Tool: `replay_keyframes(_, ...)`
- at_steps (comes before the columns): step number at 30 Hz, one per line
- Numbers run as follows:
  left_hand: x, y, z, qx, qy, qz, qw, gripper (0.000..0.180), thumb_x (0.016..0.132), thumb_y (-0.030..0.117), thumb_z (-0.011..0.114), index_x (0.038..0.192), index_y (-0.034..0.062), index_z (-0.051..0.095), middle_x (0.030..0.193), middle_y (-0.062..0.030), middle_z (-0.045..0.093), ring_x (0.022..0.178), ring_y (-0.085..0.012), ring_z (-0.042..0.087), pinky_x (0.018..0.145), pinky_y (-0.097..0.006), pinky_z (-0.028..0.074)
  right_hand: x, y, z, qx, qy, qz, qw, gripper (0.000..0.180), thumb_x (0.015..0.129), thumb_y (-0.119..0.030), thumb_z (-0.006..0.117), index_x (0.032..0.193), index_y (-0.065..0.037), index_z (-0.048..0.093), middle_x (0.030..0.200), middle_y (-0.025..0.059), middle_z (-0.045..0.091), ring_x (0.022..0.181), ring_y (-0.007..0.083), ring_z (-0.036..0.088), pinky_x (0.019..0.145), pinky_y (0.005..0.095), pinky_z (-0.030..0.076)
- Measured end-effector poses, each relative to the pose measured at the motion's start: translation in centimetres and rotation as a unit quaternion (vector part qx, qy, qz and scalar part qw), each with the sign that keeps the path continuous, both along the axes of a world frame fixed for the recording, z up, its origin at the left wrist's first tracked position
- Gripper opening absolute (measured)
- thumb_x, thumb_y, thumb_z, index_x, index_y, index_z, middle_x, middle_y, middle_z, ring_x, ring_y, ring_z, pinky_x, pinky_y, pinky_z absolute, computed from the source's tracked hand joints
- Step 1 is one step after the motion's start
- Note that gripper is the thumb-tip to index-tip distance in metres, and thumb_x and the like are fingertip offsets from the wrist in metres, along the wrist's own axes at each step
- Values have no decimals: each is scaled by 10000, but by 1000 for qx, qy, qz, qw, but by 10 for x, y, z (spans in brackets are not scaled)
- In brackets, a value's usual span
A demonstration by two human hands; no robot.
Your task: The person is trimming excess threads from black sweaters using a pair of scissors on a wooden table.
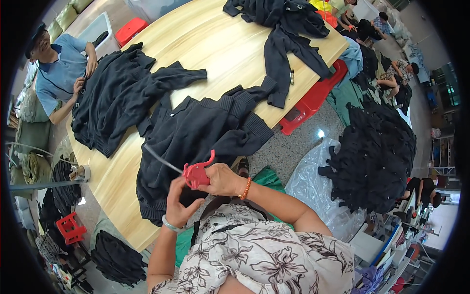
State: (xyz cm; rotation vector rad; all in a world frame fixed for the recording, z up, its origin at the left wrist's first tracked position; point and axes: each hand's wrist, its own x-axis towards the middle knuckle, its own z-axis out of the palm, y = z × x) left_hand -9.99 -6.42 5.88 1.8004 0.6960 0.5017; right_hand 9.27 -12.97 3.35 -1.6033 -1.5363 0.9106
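over the near side of a dark sweater (196,125), find the red tool (197,177), out in front of the torso, with a grey strip (163,159) slanting off it toward ten o'clock. to handle it well, keep the tool steady and the strip clear of the loose knit, so as not to snag a stitch. best to smooth the folds bunched on the wooden table (120,181) before any close work, and to watch the strip's far end, blurred here.

note the right hand (220,180), reaching in from four o'clock with wrist low behind an orange bracelet (247,188) and fingers clamped round the tool. note the left hand (178,203), raised from seven o'clock, half cupped, with thumb spread toward three o'clock and apart from the fingers, apparently gripping nothing. cannot tell about contact between left fingertips and tool.
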Motion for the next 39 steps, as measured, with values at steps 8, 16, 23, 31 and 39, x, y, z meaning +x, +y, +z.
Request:
replay_keyframes(8,-5,-10,6,-33,-19,75,996,157,881,-6,613,1031,-6,655,833,-18,631,696,-60,538,635,-215,433,49,-7,16,-54,-74,53,994,311,739,-276,708,928,-34,658,819,194,664,811,368,658,715,456,521)
replay_keyframes(16,-43,-25,42,-102,-86,216,967,96,910,63,593,965,-5,632,906,-43,618,817,-98,549,750,-230,429,129,-25,-22,18,-225,-150,963,206,691,-159,707,888,-125,660,795,133,661,758,382,644,651,469,521)
replay_keyframes(23,-73,-24,52,-124,-217,403,880,100,946,94,570,988,5,554,908,-48,589,826,-100,559,772,-225,450,222,24,67,-21,-170,8,985,394,658,35,644,1023,-102,706,968,135,688,931,327,663,822,373,520)
replay_keyframes(31,-107,7,-1,-119,-191,498,838,103,977,91,541,1037,20,587,956,-9,603,859,-78,562,797,-221,459,232,167,54,-133,-215,173,952,297,808,-292,711,953,-35,675,831,225,666,844,394,652,758,431,511)
replay_keyframes(39,-116,60,-107,26,109,541,834,181,944,65,585,1105,-17,588,949,-64,612,838,-131,568,777,-240,456,218,203,-57,-152,-523,-10,839,276,879,-272,588,806,-40,718,785,185,702,747,325,706,680,445,562)
